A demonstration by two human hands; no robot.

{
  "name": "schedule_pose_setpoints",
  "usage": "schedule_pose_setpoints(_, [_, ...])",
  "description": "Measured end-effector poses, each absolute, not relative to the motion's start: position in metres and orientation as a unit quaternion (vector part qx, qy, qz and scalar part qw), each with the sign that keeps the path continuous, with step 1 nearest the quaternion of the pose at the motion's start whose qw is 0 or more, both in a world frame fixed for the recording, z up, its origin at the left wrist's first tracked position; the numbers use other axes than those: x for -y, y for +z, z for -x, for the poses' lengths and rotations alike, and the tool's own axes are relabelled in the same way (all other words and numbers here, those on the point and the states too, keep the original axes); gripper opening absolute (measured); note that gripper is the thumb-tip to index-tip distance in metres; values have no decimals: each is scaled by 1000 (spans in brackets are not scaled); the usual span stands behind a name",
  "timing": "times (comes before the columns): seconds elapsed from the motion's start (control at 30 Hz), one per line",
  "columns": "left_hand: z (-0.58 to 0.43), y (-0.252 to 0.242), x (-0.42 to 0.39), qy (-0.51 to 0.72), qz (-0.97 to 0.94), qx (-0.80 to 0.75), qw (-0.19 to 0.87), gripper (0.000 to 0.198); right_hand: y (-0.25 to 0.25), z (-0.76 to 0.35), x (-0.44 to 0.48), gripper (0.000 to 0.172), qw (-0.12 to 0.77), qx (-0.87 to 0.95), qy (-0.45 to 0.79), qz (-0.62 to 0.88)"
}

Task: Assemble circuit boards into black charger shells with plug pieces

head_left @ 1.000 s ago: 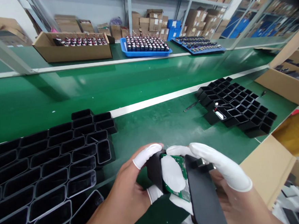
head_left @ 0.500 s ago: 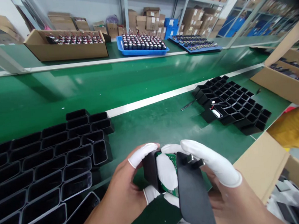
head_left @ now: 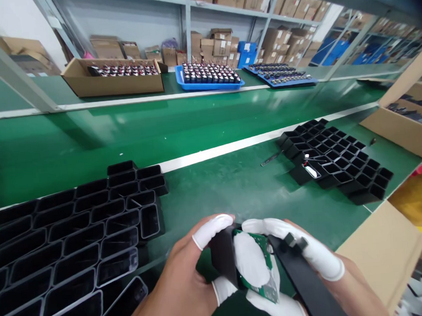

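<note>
Low in the middle, my left hand grips a black plastic case between white-covered fingertips and thumb. A green circuit board with a large white oval blob sits partly out of the case's open side. My right hand, also in white finger cots, pinches the board along its upper and lower edges. Against its palm side lies a black cover with metal plug prongs, tilted nearly edge-on. Part of the right palm is hidden behind the cover.
Rows of open black cases stand at left and right; one right-hand case holds parts. A thin dark tool lies nearby. Across the bench are a carton and blue trays of components. Cardboard flanks the right side.
The cover has swung away from the board to nearly edge-on, and more of the board now shows outside the case. The right fingers have shifted onto the board's edges. The view has tilted up slightly.
</note>
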State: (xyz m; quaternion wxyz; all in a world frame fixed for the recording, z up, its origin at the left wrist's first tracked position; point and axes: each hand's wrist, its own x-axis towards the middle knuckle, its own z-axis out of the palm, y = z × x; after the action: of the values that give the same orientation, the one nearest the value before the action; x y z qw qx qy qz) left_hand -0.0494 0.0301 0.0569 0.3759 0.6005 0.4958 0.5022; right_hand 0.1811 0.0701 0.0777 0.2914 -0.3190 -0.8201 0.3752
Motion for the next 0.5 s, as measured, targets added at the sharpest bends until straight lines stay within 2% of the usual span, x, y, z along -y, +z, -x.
schedule_pose_setpoints(0.5, [52, 51, -31, 488, -639, -494, 331, 74, 107, -150, -86, 48, 325, 807, 406, 282])
